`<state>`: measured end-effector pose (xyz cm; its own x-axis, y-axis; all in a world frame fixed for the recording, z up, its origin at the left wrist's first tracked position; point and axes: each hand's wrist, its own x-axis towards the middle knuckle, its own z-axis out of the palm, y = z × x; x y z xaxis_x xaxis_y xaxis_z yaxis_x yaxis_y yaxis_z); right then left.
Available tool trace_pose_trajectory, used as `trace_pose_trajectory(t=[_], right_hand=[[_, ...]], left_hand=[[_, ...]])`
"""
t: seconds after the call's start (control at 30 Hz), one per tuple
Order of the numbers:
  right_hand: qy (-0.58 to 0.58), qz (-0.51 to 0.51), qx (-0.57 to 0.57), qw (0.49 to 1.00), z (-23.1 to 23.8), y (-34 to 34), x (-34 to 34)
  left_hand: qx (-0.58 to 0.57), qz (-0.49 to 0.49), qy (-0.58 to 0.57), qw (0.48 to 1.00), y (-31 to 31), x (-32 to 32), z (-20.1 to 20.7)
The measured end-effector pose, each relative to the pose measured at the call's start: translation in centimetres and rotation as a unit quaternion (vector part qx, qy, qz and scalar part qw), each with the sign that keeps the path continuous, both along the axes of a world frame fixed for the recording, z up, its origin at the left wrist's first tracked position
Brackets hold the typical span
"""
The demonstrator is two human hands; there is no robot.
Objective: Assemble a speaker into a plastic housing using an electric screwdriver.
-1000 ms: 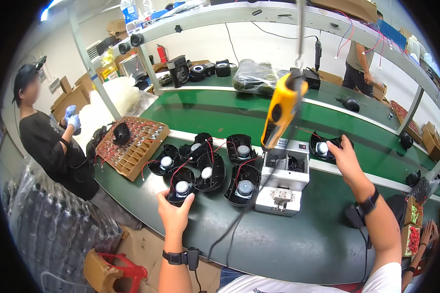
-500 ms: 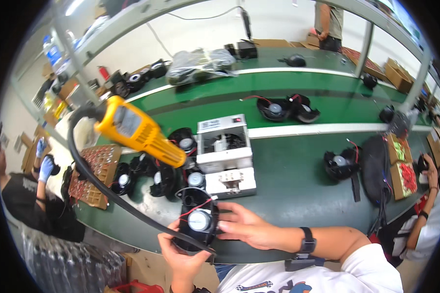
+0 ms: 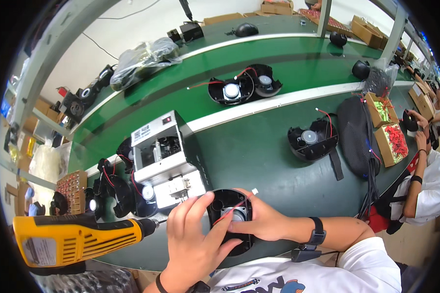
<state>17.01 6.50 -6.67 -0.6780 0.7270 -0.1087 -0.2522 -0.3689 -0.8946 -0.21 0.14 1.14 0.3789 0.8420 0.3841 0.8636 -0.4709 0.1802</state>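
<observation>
A black speaker housing point(image 3: 241, 247) with a round grey speaker and a red wire ending in a white plug stands tilted in front of me. My right hand point(image 3: 266, 219) grips its right side, the thumb reaching over the speaker. My left hand point(image 3: 195, 232) lies over its left side with fingers stretched and thumb apart, the index fingertip at the red wire. Part of the speaker is hidden by my fingers. To the left of my left hand hangs a yellow and black power screwdriver point(image 3: 83, 241), its bit pointing toward that hand.
A grey-white bench machine point(image 3: 164, 156) stands just beyond my hands. Several black housings point(image 3: 117, 193) sit left of it. Another housing point(image 3: 313, 137) lies to the right, near a black mesh case point(image 3: 358, 136) and a box of red parts point(image 3: 392, 144). A co-worker point(image 3: 428, 180) sits at far right.
The view has swung right. My left hand has moved from under the housing's lower edge to over its left side. The screwdriver now hangs lower, lying nearly level. My right hand keeps hold.
</observation>
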Motion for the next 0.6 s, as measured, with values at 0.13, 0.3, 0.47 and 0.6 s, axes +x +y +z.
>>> trace_pose_trajectory(t=[0.13,0.3,0.47,0.6], right_hand=[[0.005,0.007,-0.01,1.0,0.0,0.9,1.1],[0.007,0.02,0.0,1.0,-0.9,1.8,1.4],[0.021,0.025,-0.022,0.999,-0.5,2.0,1.0],[0.022,0.021,-0.02,0.999,-0.6,1.9,0.9]], left_hand=[[-0.096,0.047,0.034,0.994,1.6,1.7,0.3],[-0.065,0.059,0.027,0.996,2.6,1.9,0.0],[-0.071,0.071,0.015,0.995,2.7,1.5,-0.2],[-0.056,0.072,0.009,0.996,2.6,1.4,-0.5]])
